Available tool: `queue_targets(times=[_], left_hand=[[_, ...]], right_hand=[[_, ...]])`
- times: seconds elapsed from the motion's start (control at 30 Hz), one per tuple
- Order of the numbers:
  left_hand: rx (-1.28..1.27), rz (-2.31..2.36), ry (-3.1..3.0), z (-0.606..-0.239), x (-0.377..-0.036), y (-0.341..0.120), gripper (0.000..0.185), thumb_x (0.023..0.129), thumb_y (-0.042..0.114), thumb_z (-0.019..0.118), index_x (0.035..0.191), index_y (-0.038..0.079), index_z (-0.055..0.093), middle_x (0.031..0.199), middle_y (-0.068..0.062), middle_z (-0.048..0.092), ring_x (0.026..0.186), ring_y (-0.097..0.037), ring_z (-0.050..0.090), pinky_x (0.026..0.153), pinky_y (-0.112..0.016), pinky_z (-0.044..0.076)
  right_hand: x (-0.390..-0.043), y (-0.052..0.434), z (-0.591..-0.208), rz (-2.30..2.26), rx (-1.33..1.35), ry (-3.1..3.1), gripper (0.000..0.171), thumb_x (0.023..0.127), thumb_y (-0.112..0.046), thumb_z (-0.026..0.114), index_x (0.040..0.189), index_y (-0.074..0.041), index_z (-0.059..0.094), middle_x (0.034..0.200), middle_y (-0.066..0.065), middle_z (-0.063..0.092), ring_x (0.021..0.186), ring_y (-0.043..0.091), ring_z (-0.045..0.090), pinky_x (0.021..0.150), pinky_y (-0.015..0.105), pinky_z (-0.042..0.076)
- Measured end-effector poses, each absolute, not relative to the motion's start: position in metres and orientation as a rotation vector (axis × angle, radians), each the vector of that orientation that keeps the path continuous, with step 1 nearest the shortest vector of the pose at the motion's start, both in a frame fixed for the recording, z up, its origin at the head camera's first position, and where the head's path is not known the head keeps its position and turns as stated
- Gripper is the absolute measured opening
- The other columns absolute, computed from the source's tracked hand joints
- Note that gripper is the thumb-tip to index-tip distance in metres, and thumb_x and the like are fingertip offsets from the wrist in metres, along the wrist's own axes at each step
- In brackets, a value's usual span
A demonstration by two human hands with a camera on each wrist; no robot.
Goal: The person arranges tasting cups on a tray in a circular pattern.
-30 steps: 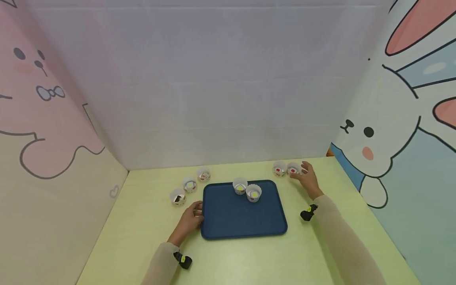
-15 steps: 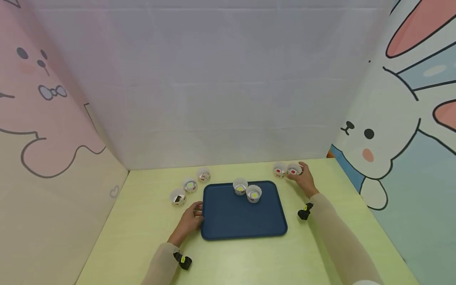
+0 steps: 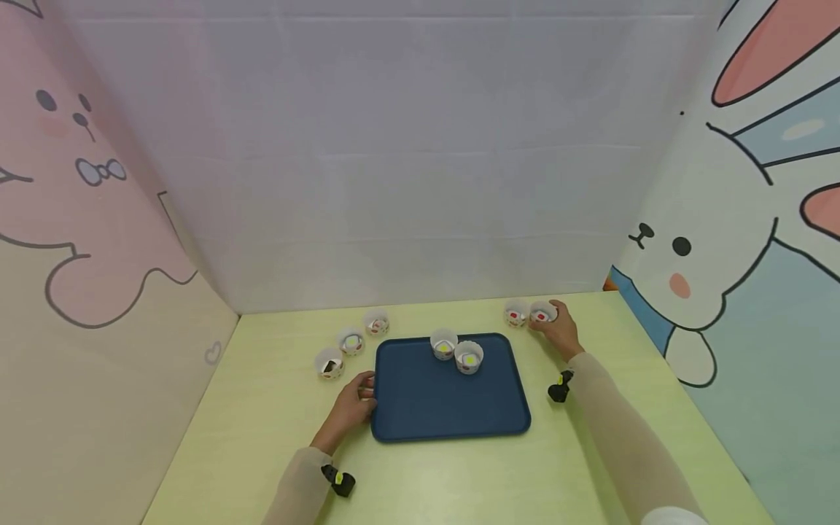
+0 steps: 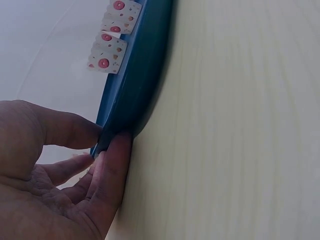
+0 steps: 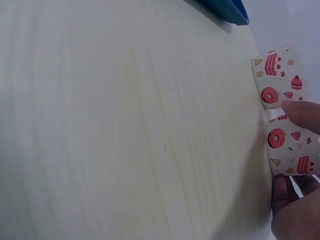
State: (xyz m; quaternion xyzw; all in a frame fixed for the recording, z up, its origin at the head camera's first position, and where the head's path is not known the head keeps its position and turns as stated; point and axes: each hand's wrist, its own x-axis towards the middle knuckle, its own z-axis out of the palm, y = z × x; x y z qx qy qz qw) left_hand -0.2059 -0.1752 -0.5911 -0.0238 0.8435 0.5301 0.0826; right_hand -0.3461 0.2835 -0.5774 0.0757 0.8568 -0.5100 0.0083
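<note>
Item: printed cup [image 5: 295, 147], far right of desk [image 3: 446, 481], just beside second cup [image 5: 277, 75] | Handling: presumably light, thin-walled, crushable; hold opposite sidewalls gently | Right grip [image 3: 558, 329]: clamped on cup, thumb opposing fingers, forearm extended | Left grip [image 3: 353, 401]: pinching left edge of tray [image 3: 433, 408]

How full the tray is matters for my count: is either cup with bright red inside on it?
No: one cup stands on the table, the right hand grips the other cup, both off the tray.
</note>
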Motion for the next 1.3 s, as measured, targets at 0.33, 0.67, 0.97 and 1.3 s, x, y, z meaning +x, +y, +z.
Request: queue_targets(times=[0.33, 0.67, 0.97, 1.3], left_hand=[[-0.106, 1.581, 2.505, -0.591, -0.204, -0.174, 0.059, 0.082, -0.005, 0.058, 0.140, 0.001, 0.048, 0.125, -0.019, 0.056, 0.107, -0.029, 0.059, 0.062, -0.035, 0.055], [-0.131, 1.614, 2.473, -0.589, -0.204, -0.173, 0.059, 0.083, -0.005, 0.057, 0.141, 0.002, 0.048, 0.126, -0.020, 0.055, 0.107, -0.029, 0.059, 0.061, -0.035, 0.055], [-0.138, 1.617, 2.464, -0.591, -0.204, -0.173, 0.060, 0.083, -0.006, 0.057, 0.141, 0.002, 0.048, 0.126, -0.019, 0.055, 0.107, -0.029, 0.059, 0.061, -0.035, 0.055], [-0.130, 1.603, 2.475, -0.591, -0.204, -0.174, 0.060, 0.083, -0.005, 0.058, 0.142, 0.003, 0.047, 0.126, -0.019, 0.055, 0.108, -0.029, 0.059, 0.062, -0.035, 0.055]], right_hand=[[-0.349, 0.285, -0.583, -1.519, 0.278, 2.765, 0.072, 0.089, -0.024, 0.069, 0.146, 0.002, 0.033, 0.140, 0.029, 0.046, 0.124, 0.043, 0.048, 0.100, 0.056, 0.042], [-0.347, 0.286, -0.582, -1.499, 0.316, 2.745, 0.069, 0.090, -0.026, 0.068, 0.145, 0.002, 0.036, 0.140, 0.028, 0.047, 0.123, 0.042, 0.049, 0.097, 0.054, 0.045], [-0.340, 0.288, -0.578, -1.509, 0.319, 2.758, 0.069, 0.091, -0.029, 0.066, 0.146, 0.000, 0.036, 0.138, 0.027, 0.049, 0.119, 0.040, 0.051, 0.092, 0.050, 0.047], [-0.331, 0.298, -0.571, -1.477, 0.281, 2.804, 0.074, 0.091, -0.032, 0.066, 0.148, -0.001, 0.032, 0.137, 0.028, 0.048, 0.117, 0.041, 0.051, 0.092, 0.051, 0.046]])
